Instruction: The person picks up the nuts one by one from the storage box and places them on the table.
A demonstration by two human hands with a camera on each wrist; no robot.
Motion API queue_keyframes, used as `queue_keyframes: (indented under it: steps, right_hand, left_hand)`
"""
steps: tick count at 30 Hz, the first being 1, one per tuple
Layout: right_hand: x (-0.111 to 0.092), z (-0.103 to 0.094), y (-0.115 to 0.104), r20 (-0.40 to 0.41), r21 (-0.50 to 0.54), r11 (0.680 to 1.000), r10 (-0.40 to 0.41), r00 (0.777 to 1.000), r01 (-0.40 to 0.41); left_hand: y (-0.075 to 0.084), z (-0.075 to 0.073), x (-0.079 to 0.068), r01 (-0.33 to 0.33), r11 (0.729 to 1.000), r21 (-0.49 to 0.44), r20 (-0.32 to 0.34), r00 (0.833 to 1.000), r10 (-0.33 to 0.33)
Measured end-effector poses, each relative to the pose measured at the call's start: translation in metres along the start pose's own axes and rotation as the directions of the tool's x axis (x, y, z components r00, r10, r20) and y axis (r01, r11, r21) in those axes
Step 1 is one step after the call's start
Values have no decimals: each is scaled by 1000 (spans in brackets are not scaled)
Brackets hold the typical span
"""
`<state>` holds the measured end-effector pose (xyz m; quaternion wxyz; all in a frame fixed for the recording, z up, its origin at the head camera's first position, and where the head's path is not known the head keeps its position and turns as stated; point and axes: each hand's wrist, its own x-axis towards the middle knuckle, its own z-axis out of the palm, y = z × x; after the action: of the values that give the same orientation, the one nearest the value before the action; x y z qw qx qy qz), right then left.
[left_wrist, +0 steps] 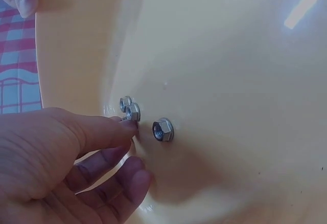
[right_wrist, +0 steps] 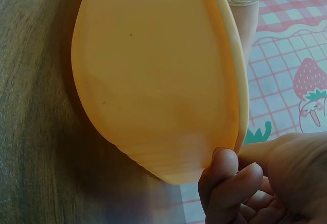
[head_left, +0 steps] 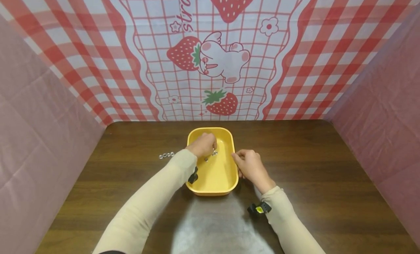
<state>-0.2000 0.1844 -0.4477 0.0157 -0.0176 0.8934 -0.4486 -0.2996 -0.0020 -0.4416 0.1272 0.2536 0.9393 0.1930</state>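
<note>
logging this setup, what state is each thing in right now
Yellow bin: upright, uncovered, on the table
Nuts in the bin: loose
Small metal pieces: lined up outside the bin
Left hand: inside the bin, at the nuts; grip unclear
Right hand: pinching the bin's rim

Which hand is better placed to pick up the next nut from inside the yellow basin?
Probably the left hand: it is inside the yellow basin, right beside the nuts. The right hand holds the rim on the right side, away from them.
</note>
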Motion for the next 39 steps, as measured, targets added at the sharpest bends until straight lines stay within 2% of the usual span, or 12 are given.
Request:
queue_keyframes:
  steps: [18,25,39]
  right_hand:
    - [0,1,-1,-6,-7,1000,-1,1000,1]
    - [0,1,-1,-1,-8,1000,4,1000,-4]
    - [-1,-3,-2,13,-5,1000,7,1000,-7]
  left_hand:
    - [-1,-1,2,24,1000,5,15,1000,-24]
    - [0,-3,0,38,999,1,42,998,-38]
    - [2,-7,-4,25,1000,1,19,1000,-25]
